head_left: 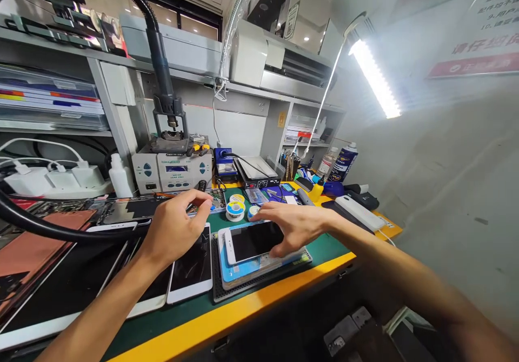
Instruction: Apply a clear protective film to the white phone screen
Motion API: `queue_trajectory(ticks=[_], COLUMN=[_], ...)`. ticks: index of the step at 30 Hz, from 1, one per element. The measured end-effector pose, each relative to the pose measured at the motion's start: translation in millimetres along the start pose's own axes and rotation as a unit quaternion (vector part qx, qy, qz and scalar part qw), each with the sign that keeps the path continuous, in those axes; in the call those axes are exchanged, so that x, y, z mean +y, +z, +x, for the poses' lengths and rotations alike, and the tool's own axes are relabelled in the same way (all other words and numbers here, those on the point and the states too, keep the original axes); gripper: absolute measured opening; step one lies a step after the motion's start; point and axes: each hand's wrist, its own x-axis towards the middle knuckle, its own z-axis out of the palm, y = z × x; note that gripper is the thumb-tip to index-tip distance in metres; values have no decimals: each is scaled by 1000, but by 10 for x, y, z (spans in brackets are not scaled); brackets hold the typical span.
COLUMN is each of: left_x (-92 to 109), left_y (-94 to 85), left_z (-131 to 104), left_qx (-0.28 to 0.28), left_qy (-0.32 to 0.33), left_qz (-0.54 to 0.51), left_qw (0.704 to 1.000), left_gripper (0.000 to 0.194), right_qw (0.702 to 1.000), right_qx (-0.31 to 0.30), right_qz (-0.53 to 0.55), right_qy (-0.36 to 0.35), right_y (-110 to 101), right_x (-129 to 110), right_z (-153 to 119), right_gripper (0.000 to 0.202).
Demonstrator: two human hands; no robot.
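1. A white smartphone (253, 241) with a dark, glossy screen lies face up on a blue pad (243, 270), directly under the fingers (279, 251) of the right hand (294, 227).
2. The phone's long axis runs left to right, tilted slightly up toward the right; its white end with the home button points away from the right fingers, toward the left hand (172, 229).
3. The right fingers are spread and curved, their tips pressing the phone's right end and the pad's edge; nothing is gripped.
4. The left fingers (200, 205) are pinched together, but whether they hold something small cannot be told.
5. Below the left fingers rests a second white phone (190, 270), flat and slab-shaped, its glass cracked.
6. The pad sits on a black ribbed mat (227, 293) on the green bench (324, 246) with its yellow edge; beyond the right fingers stand rolls of tape (235, 209).
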Motion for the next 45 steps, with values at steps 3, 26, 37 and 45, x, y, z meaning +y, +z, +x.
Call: queue_trajectory(ticks=[3,26,37,45], left_x=[9,-145,-141,-112], left_y=[9,85,102,66], left_z=[0,-1,-6,-10], left_qx=[6,4,-4,-30], left_qy=[6,56,66,65], left_qz=[4,14,21,29], left_qw=[1000,998,998,997], left_gripper=[24,18,18,20], right_qw=[975,828,824,800], right_qx=[100,193,320,437], right_qz=[20,-84,-14,147], right_qy=[195,520,466,385], right_y=[-273,-169,-83,-134], right_x=[267,1718,1659,1589], right_z=[19,894,692,518], right_gripper=[50,37,33,29])
